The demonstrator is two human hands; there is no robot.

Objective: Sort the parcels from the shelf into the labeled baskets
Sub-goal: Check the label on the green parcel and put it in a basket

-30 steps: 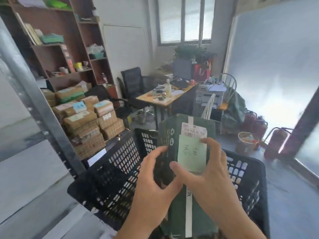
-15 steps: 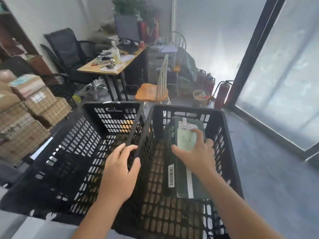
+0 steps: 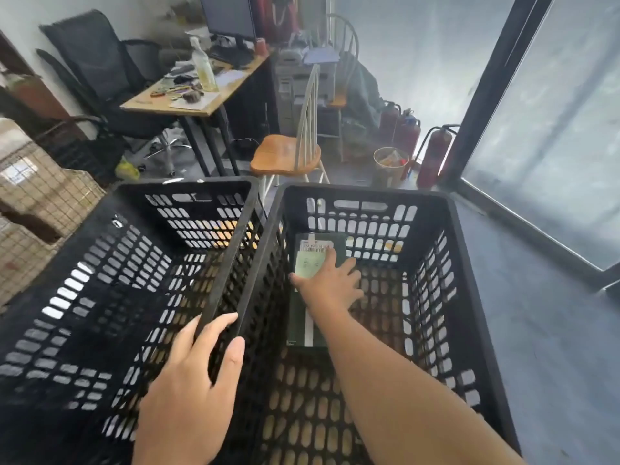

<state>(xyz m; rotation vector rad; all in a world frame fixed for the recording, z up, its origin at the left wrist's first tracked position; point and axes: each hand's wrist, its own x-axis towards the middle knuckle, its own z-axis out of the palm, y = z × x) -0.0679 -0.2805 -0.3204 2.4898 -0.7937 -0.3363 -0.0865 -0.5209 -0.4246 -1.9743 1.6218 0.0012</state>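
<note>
Two black perforated baskets stand side by side, the left basket (image 3: 161, 196) and the right basket (image 3: 432, 209). A dark green parcel (image 3: 302, 317) with a white shipping label and a pale green note lies at the bottom of the right basket, toward its far wall. My right hand (image 3: 332, 283) reaches down inside and holds the parcel, thumb at its left edge, index finger on the label, other fingers over its right edge. My left hand (image 3: 191, 380) grips the rims where the two baskets meet, fingers over the top and thumb on the right side.
Stacked cardboard boxes (image 3: 40, 196) stand at the left. Beyond the baskets are a wooden chair (image 3: 285, 156), a cluttered desk (image 3: 188, 99), an office chair (image 3: 100, 72), a waste bin (image 3: 389, 166) and fire extinguishers (image 3: 432, 152). A glass door (image 3: 553, 129) runs along the right.
The parcel went from held up in front of me down into the right basket, with my right hand on it. My left hand let go of it and took the basket rims.
</note>
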